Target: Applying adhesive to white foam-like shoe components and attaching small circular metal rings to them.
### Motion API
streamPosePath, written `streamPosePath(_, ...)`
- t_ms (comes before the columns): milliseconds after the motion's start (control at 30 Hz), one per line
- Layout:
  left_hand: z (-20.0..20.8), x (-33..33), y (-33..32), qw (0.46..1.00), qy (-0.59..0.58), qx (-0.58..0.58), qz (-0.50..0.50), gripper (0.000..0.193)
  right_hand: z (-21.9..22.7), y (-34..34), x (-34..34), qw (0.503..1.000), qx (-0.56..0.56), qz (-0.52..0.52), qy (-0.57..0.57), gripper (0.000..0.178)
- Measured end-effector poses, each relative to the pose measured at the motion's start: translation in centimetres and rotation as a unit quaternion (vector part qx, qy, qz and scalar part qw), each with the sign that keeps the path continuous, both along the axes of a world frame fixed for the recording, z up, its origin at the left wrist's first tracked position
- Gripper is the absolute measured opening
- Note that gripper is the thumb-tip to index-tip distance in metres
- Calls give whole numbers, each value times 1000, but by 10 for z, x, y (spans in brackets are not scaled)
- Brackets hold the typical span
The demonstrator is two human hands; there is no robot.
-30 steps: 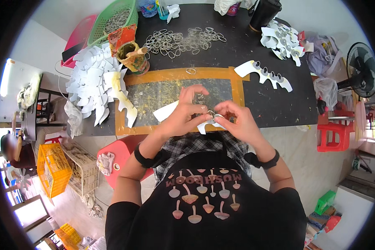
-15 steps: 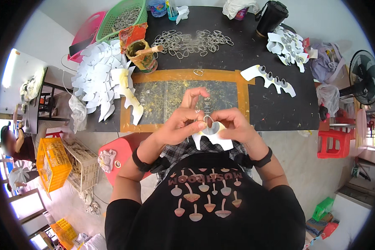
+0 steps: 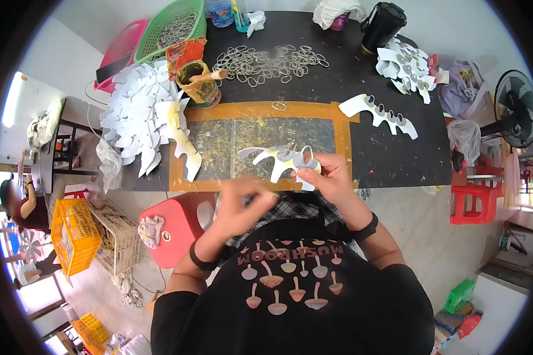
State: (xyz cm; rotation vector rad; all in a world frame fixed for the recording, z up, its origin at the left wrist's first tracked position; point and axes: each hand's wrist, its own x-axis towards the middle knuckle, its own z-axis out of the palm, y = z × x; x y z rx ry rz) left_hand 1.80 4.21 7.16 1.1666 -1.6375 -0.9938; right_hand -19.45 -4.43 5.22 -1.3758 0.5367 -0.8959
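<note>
Between the thumb and fingers of my right hand (image 3: pixel 330 176) is a white scalloped strip (image 3: pixel 282 167) with metal rings along its upper edge, held above the front of the work board. My right hand is closed on its right end. My left hand (image 3: pixel 241 206) is apart from the strip, low at the table's front edge. Motion smears its fingers, so their grip is unclear. On the board's taped far border lies a single metal ring (image 3: pixel 279 106). A similar strip with rings (image 3: pixel 380 113) lies to the right. At left, a yellow-smeared white strip (image 3: pixel 186 155) overlaps the board's edge.
A large pile of white pieces (image 3: pixel 137 106) covers the table's left side, beside a smeared can (image 3: pixel 200 89) with a brush. Loose rings (image 3: pixel 266 64) spread behind the board (image 3: pixel 214 137). More ringed strips (image 3: pixel 404 70) and a black tumbler (image 3: pixel 384 26) stand far right.
My left hand has let go of the strip and moved down and left. My right hand still holds the strip, which now extends to the left and shows more of its length.
</note>
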Motion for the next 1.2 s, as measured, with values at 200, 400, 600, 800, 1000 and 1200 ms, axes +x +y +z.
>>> streamPosePath(200, -16, -56, -5, 918, 344, 176, 91, 34, 23, 4, 16, 998, -53, 22, -2, 11)
streamPosePath(400, -7, -47, -20, 959, 231, 59, 152, 19, 12, -9, -4, 987, -141, 45, 57, 12)
streamPosePath(600, -3, -44, -21, 972, 182, 49, 138, 17, 36, -6, 5, 983, -109, -22, 149, 11)
streamPosePath(800, -14, -55, -17, 933, 311, 53, 174, 18, 28, 10, 17, 978, -142, -137, 68, 9)
streamPosePath(1000, -19, -55, -15, 910, 372, 87, 162, 16, 17, 14, 22, 990, -18, -138, -16, 15)
streamPosePath(1200, -14, -56, -15, 885, 444, 46, 132, 18, 25, 13, 22, 990, -29, -137, -1, 19)
